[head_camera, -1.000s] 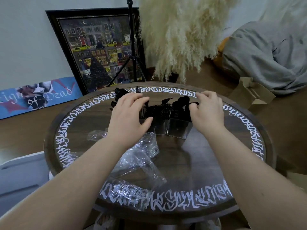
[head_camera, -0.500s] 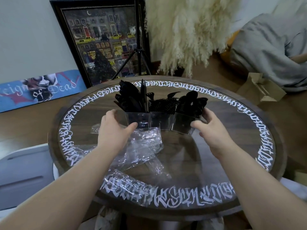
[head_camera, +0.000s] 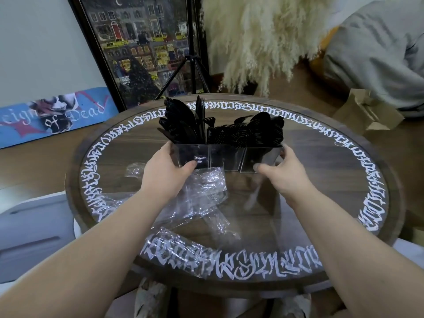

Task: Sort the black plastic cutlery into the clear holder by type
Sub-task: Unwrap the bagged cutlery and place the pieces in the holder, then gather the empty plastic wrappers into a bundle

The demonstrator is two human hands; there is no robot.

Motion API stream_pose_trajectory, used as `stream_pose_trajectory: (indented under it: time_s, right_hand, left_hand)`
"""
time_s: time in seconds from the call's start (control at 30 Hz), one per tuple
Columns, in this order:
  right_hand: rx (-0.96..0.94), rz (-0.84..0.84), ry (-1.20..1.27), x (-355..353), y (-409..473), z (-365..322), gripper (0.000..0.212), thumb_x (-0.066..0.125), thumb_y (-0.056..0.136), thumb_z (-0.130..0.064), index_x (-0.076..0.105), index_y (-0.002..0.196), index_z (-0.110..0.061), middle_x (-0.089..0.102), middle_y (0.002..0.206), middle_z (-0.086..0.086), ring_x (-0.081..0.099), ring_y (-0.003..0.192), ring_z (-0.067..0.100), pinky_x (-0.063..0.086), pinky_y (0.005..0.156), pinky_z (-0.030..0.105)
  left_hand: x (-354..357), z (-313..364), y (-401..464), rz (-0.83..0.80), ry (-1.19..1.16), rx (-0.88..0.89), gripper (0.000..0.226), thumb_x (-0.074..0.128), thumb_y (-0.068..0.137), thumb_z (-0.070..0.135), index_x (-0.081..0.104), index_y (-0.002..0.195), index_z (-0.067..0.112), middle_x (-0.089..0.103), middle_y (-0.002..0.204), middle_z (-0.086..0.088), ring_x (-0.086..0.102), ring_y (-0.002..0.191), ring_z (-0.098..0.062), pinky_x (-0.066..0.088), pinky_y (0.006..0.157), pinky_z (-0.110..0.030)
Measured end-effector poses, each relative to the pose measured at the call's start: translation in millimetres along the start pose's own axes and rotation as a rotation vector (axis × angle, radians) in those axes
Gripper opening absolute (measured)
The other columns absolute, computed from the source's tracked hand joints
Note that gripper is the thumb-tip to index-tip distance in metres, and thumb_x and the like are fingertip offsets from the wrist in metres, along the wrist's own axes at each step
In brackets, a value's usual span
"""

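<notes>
A clear holder [head_camera: 226,157] with three compartments stands on the far half of the round table [head_camera: 344,157]. Black plastic cutlery [head_camera: 229,129] stands upright in it, grouped by compartment: one bunch at the left, one in the middle, rounded pieces at the right. My left hand [head_camera: 168,169] grips the holder's left end, thumb on the front wall. My right hand [head_camera: 280,173] grips its right end, thumb on the front and fingers round the side.
Crumpled clear plastic bags [head_camera: 202,198] lie on the table between my arms and toward the near edge. Behind the table stand a framed picture [head_camera: 140,49], a tripod [head_camera: 195,63] and pampas grass [head_camera: 259,37]. A cardboard box [head_camera: 367,109] sits on the floor at right.
Both hands came down from the cutlery tops to the holder's ends and now grip it. The holder sits nearer to me in view.
</notes>
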State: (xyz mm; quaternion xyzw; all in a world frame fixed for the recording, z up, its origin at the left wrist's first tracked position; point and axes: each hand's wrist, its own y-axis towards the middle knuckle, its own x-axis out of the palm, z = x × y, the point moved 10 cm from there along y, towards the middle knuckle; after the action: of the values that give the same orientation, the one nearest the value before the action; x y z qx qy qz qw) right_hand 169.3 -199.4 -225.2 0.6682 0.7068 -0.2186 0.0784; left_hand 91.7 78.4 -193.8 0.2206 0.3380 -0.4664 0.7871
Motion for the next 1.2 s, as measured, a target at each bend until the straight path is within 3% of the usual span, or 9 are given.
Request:
stream_pose_trajectory:
  time_s: [0.1, 0.17, 0.33, 0.5, 0.67, 0.77, 0.9, 1.07, 1.2]
  right_hand:
    - [0.093, 0.048, -0.159, -13, -17, 15, 0.082, 0.075, 0.078, -0.026, 0.032, 0.146, -0.007, 0.045, 0.141, 0.012, 0.047, 0.124, 0.027, 0.036, 0.090, 0.025]
    - [0.105, 0.053, -0.224, -16, -31, 16, 0.068, 0.073, 0.079, -0.024, 0.044, 0.138, -0.006, 0.050, 0.135, 0.013, 0.052, 0.114, 0.027, 0.036, 0.084, 0.024]
    - [-0.004, -0.087, -0.317, 17, -71, -14, 0.035, 0.073, 0.079, -0.030, 0.060, 0.108, -0.014, 0.060, 0.090, -0.004, 0.055, 0.084, 0.014, 0.042, 0.076, 0.026]
    - [-0.104, -0.275, -0.582, 67, -101, -11, 0.034, 0.069, 0.078, -0.048, 0.056, 0.098, -0.022, 0.060, 0.093, -0.008, 0.060, 0.086, 0.015, 0.054, 0.079, 0.036]
    - [-0.127, -0.352, -0.727, 86, -106, 6, 0.018, 0.069, 0.081, -0.033, 0.056, 0.088, -0.023, 0.063, 0.092, -0.004, 0.059, 0.083, 0.015, 0.053, 0.074, 0.034]
    - [-0.176, -0.252, -0.686, 74, -101, -7, 0.004, 0.063, 0.082, -0.021, 0.060, 0.081, -0.023, 0.066, 0.093, 0.000, 0.060, 0.085, 0.020, 0.050, 0.075, 0.031]
    - [-0.192, -0.111, -0.532, 42, -103, -33, 0.007, 0.060, 0.081, -0.017, 0.067, 0.079, -0.016, 0.066, 0.077, -0.001, 0.060, 0.077, 0.022, 0.047, 0.068, 0.031]
    - [-0.277, 0.090, -0.595, -7, -111, -55, 0.009, 0.058, 0.084, -0.018, 0.066, 0.079, -0.017, 0.062, 0.071, -0.004, 0.054, 0.073, 0.021, 0.034, 0.063, 0.028]
    - [-0.517, 0.387, -0.596, -46, -130, -80, 0.011, 0.055, 0.082, -0.016, 0.066, 0.081, -0.016, 0.058, 0.074, -0.001, 0.054, 0.073, 0.024, 0.035, 0.065, 0.030]
  left_hand:
    - [-13, -10, -9, 0.005, 0.084, 0.008, 0.075, 0.068, 0.083, 0.042, 0.037, 0.145, 0.014, 0.057, 0.130, 0.000, 0.055, 0.116, -0.018, 0.043, 0.097, -0.034]
    - [-23, -17, -17, 0.000, 0.145, 0.035, 0.074, 0.067, 0.083, 0.043, 0.038, 0.145, 0.015, 0.047, 0.142, -0.005, 0.048, 0.126, -0.022, 0.039, 0.105, -0.039]
    - [-28, -43, -39, -0.169, 0.491, 0.121, 0.078, 0.063, 0.074, 0.063, 0.044, 0.140, 0.025, 0.041, 0.146, -0.006, 0.033, 0.136, -0.028, 0.029, 0.112, -0.047]
    - [-20, -95, -75, -0.383, 0.605, -0.035, 0.106, 0.061, 0.057, 0.082, 0.020, 0.146, 0.042, 0.008, 0.159, 0.000, -0.002, 0.145, -0.031, 0.021, 0.110, -0.062]
    - [-15, -105, -87, -0.439, 0.586, -0.057, 0.110, 0.069, 0.057, 0.076, 0.014, 0.147, 0.044, 0.002, 0.160, 0.002, 0.000, 0.146, -0.028, 0.024, 0.109, -0.063]
    - [-7, -99, -86, -0.431, 0.607, -0.012, 0.104, 0.068, 0.062, 0.072, 0.015, 0.147, 0.044, 0.004, 0.159, 0.001, 0.004, 0.146, -0.028, 0.024, 0.111, -0.058]
    - [5, -88, -86, -0.423, 0.601, 0.022, 0.093, 0.064, 0.069, 0.072, 0.019, 0.146, 0.044, 0.009, 0.158, 0.000, 0.008, 0.144, -0.028, 0.027, 0.111, -0.055]
    - [10, -77, -83, -0.397, 0.583, 0.075, 0.082, 0.062, 0.074, 0.068, 0.029, 0.143, 0.042, 0.019, 0.155, -0.002, 0.015, 0.141, -0.029, 0.029, 0.111, -0.050]
    - [13, -71, -82, -0.389, 0.571, 0.093, 0.080, 0.062, 0.075, 0.067, 0.031, 0.143, 0.041, 0.023, 0.153, 0.000, 0.017, 0.141, -0.026, 0.030, 0.110, -0.049]
